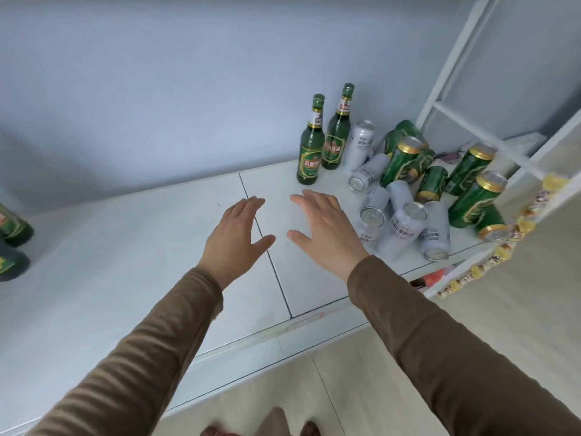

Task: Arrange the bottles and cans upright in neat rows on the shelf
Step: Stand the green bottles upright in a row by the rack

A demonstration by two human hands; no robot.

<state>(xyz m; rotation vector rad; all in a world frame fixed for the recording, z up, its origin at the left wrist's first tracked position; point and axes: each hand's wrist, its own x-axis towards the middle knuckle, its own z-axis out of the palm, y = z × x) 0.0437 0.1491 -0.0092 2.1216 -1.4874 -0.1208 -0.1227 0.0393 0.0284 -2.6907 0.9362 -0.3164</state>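
Both hands empty: left hand (234, 237) and right hand (325, 228) hover over the shelf (125, 262) centre, fingers spread. Two bottles (311, 152) stand upright near the rear edge; cans (405, 199) lie heaped toward the right end, evidently awaiting sorting.

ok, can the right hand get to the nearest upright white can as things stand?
Probably yes. The right hand is open and empty, with the white can just to its right on the shelf. Nothing lies between them, though other cans crowd close around it.
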